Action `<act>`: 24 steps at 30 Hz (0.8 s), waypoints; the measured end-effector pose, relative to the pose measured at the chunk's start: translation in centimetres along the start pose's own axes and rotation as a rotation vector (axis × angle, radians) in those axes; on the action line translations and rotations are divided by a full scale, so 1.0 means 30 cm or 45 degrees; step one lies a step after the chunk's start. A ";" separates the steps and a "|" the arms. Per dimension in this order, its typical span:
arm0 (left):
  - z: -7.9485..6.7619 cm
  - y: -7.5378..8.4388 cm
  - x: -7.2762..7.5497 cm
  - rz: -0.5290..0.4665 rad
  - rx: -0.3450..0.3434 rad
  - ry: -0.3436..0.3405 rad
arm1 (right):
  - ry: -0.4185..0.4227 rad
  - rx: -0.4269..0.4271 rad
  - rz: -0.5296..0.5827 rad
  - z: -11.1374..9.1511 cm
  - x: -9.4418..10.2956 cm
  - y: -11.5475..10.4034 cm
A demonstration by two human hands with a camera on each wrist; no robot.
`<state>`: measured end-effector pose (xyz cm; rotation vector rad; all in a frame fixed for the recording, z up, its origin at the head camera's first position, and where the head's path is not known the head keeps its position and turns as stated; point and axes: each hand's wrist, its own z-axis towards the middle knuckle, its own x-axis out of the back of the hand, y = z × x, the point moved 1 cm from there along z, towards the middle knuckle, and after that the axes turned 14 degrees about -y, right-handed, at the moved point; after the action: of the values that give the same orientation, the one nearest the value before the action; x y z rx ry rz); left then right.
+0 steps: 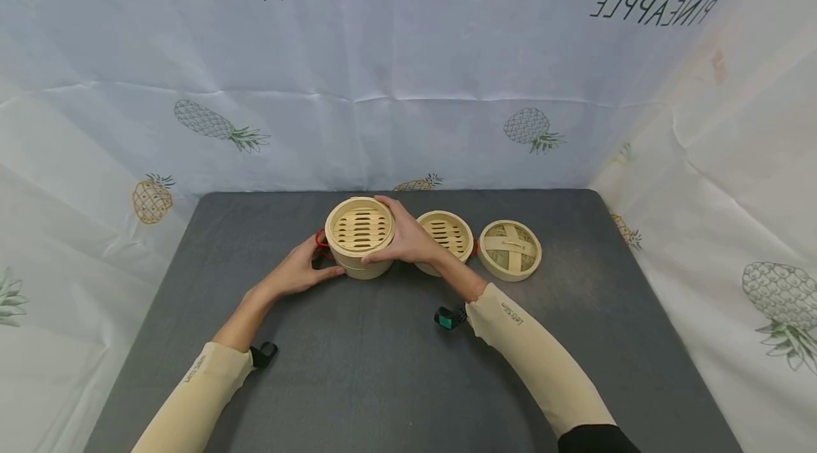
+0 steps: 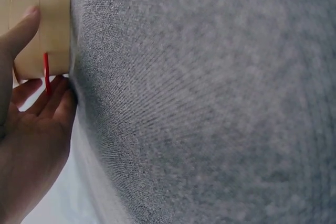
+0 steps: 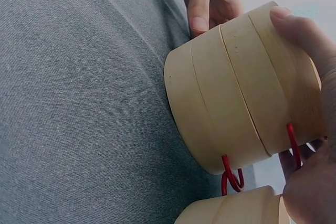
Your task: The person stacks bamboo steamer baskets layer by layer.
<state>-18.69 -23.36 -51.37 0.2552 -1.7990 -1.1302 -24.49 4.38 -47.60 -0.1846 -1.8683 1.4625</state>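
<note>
Two round bamboo steamer baskets stand stacked near the back of the table, an upper basket (image 3: 262, 77) and a lower basket (image 3: 202, 98). My right hand (image 1: 408, 235) grips the upper basket, thumb at its near side and fingers over the far rim. At the stack's left, my left hand (image 1: 295, 272) holds the lower basket between thumb and fingers, beside a red handle (image 2: 46, 72). Slats show inside the upper basket. In the right wrist view the stack looks tilted, with its lower edge against the table.
Just right of the stack is another slatted steamer basket (image 1: 449, 226), partly behind the right hand. Beyond it lies a round woven bamboo lid (image 1: 510, 249) with crossed strips. A pineapple-print cloth (image 1: 383, 141) hangs along the back edge of the dark table (image 1: 357, 361).
</note>
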 end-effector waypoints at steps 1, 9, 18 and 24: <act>0.001 -0.002 0.000 0.001 0.000 0.000 | -0.002 -0.001 -0.001 -0.001 0.000 -0.001; 0.001 -0.006 -0.001 0.005 0.013 0.003 | -0.013 -0.013 -0.001 -0.005 -0.004 -0.001; -0.002 -0.003 -0.003 0.015 0.010 0.002 | -0.009 -0.019 -0.021 -0.012 -0.008 0.000; -0.001 -0.004 -0.001 0.006 0.011 0.003 | -0.013 -0.016 -0.018 -0.016 -0.005 -0.003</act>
<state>-18.68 -23.43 -51.47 0.2570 -1.8014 -1.1188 -24.04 4.64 -47.55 -0.1700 -1.8834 1.4452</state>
